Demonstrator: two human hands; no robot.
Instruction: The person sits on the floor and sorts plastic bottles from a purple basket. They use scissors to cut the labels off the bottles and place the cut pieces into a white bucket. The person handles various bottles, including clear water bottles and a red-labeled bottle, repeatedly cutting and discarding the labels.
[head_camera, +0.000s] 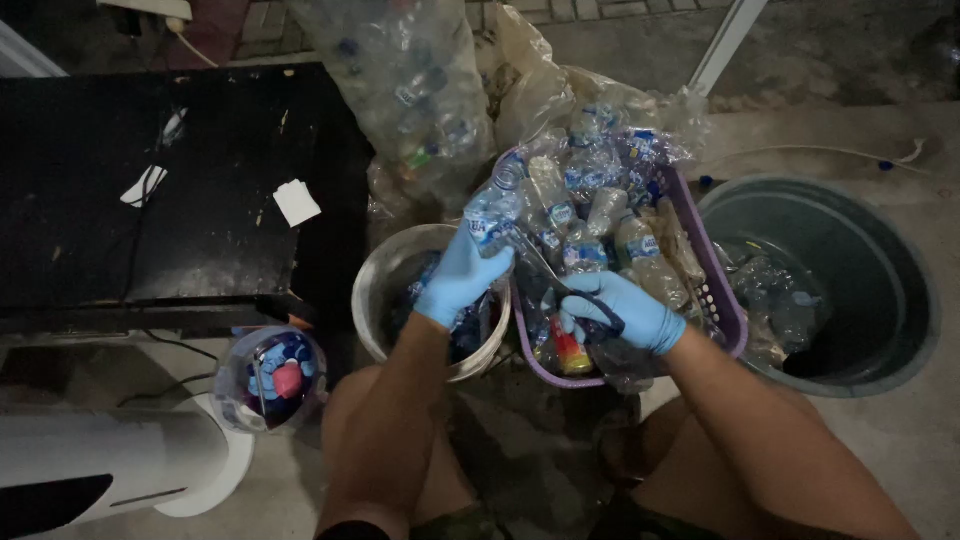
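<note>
Gripping bottle (497, 205), left hand (462, 275); right hand (622, 312) fingers pinching scissors (560, 285) above basket rim (735, 310).

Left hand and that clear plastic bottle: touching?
Touching. The head view shows the gloved left hand wrapped around the clear plastic bottle, fingers covering its lower body, above the white bucket. The right hand holds scissors.

Both hands (460, 278) wear thin blue disposable gloves; forearms bare, 2 knees uncovered.
</note>
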